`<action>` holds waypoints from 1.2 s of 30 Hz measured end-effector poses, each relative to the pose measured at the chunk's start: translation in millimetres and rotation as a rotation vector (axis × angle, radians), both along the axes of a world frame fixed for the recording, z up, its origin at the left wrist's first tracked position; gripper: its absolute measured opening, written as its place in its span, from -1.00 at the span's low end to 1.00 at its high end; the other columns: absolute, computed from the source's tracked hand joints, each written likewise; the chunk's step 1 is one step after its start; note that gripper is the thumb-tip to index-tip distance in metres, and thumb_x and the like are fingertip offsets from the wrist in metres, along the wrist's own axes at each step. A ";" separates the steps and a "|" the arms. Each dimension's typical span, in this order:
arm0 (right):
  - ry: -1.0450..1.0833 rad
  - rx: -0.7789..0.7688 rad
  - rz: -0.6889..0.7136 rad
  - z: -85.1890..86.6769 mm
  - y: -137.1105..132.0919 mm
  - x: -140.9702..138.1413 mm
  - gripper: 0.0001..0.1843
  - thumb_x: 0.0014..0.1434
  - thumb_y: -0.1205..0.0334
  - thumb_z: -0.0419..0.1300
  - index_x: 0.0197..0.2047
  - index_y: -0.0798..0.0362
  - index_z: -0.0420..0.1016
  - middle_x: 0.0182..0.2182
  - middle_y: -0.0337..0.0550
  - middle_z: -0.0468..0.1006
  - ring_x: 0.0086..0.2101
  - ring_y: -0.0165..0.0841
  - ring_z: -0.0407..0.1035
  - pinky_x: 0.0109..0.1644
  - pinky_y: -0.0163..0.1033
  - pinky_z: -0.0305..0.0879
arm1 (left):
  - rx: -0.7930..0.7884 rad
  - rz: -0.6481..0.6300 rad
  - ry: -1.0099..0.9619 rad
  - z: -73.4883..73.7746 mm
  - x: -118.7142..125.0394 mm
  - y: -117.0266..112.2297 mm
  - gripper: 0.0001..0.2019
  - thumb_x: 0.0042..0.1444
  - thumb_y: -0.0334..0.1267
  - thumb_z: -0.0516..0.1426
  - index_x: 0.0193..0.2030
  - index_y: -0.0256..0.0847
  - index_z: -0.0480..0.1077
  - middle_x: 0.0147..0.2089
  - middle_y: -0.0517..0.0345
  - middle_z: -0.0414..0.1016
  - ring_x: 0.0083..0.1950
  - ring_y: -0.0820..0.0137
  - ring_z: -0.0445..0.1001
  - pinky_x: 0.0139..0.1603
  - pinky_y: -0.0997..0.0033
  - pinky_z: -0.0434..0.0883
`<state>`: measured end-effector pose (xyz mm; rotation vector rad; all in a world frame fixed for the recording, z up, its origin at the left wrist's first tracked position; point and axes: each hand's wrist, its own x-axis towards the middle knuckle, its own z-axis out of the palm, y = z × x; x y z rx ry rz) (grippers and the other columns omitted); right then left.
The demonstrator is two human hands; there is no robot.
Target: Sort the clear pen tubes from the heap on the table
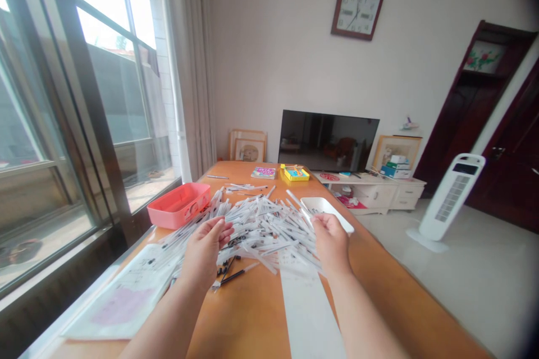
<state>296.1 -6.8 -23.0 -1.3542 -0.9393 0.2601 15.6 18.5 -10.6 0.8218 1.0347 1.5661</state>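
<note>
My right hand (331, 240) pinches a slim translucent pen (298, 205), which points up and to the left from its fingertips. My left hand (206, 248) is over the left side of the heap, thumb pressed toward curled fingers; whatever they hold, if anything, is hidden. Between and beyond both hands spreads a big loose pile of clear and white pens (265, 216), some with dark tips. Several black pen parts (233, 276) lie on the table near my left wrist.
On the wooden table (244, 325) are a pink basket (181, 214) at left, a white tray (334, 210) at right, a yellow box (295, 174) and a booklet (263, 173) at the far end. A white paper strip (309, 314) runs toward me; a printed plastic sheet (122, 297) lies left.
</note>
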 end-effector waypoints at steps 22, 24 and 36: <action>-0.420 -0.547 -0.451 -21.4 7.5 43.4 -0.74 0.18 0.11 0.08 -0.27 -0.12 0.60 -0.36 0.00 0.57 -0.09 -0.01 0.27 -0.06 0.00 0.10 | 0.025 0.070 0.084 -4.6 -13.1 7.5 -0.54 -0.15 0.02 0.39 -0.21 -0.28 0.50 -0.28 0.01 0.60 -0.26 0.35 0.55 -0.23 0.39 0.43; -0.390 -0.529 -0.445 -20.9 6.8 42.4 -0.76 0.17 0.11 0.09 -0.29 -0.12 0.60 -0.37 0.00 0.56 -0.06 0.01 0.26 -0.03 0.04 0.10 | 0.021 0.070 0.082 -4.0 -12.7 7.0 -0.54 -0.16 0.02 0.40 -0.22 -0.28 0.50 -0.28 0.02 0.60 -0.26 0.35 0.55 -0.23 0.39 0.42; 0.112 -0.094 0.029 8.0 -1.4 35.9 -0.70 0.16 0.01 0.13 -0.19 0.05 0.49 -0.32 -0.08 0.64 -0.25 -0.23 0.45 -0.20 -0.21 0.29 | 0.230 0.079 0.393 11.0 3.9 -9.7 -0.54 -0.06 0.02 0.35 -0.06 -0.18 0.53 -0.11 -0.04 0.60 -0.08 0.19 0.54 -0.09 0.29 0.41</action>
